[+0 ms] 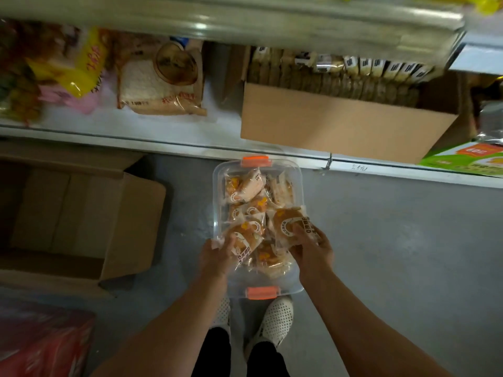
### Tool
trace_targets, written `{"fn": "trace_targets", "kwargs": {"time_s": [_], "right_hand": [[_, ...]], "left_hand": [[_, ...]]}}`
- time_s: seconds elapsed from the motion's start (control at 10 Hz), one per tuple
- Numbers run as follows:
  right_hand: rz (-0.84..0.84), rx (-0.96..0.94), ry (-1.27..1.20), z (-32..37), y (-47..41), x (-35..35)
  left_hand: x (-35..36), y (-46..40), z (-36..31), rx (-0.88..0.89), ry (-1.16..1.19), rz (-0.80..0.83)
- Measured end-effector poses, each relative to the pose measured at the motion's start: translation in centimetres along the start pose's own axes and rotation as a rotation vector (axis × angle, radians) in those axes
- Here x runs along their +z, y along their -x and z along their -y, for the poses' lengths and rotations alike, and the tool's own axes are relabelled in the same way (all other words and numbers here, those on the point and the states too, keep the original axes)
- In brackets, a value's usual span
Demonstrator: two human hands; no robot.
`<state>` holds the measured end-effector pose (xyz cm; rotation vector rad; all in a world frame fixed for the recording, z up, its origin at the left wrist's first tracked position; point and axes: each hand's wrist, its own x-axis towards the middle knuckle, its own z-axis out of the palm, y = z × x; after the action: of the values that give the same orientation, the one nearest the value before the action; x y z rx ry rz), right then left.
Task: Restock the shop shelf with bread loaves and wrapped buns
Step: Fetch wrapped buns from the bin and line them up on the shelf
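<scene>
1. While we stand over the clear tub (221,202) on the floor, just before the shelf (163,131) edge, our left hand (217,255) pinches one wrapped bun (245,240) at the tub's near-left corner.
2. Our right hand (310,247) grasps another bun (290,223) by the near-right wall.
3. Many buns remain in the tub (it looks nearly full), so we judge restocking barely begun.
4. One bread loaf (160,83) lies on the shelf, beside the cardboard box (340,123).
</scene>
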<state>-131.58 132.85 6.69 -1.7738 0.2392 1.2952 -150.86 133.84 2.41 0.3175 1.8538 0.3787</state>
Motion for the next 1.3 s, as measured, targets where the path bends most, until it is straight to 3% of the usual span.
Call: {"fn": "trace_targets", "kwargs": {"time_s": [0.3, 0.5, 0.9, 1.1, 1.3], "right_hand": [[0.036, -0.006, -0.11, 8.4, 11.2, 3.0], [0.088, -0.017, -0.115, 14.3, 19.5, 3.6], [0.427, -0.189, -0.2, 26.7, 34.6, 4.8], [0.539, -0.252, -0.249, 31.7, 40.6, 5.4], [0.648, -0.395, -0.319, 36.5, 45.5, 5.9]], "left_hand": [[-3.8, 11.6, -10.6, 0.149, 0.244, 0.133], [-7.0, 20.2, -15.7, 0.248, 0.129, 0.051], [-12.7, 36.3, -27.7, 0.48, 0.364, 0.34], [-15.8, 42.1, -32.0, 0.668, 0.309, 0.559], [-17.7, 46.3, -37.4, 0.739, 0.372, 0.622]]}}
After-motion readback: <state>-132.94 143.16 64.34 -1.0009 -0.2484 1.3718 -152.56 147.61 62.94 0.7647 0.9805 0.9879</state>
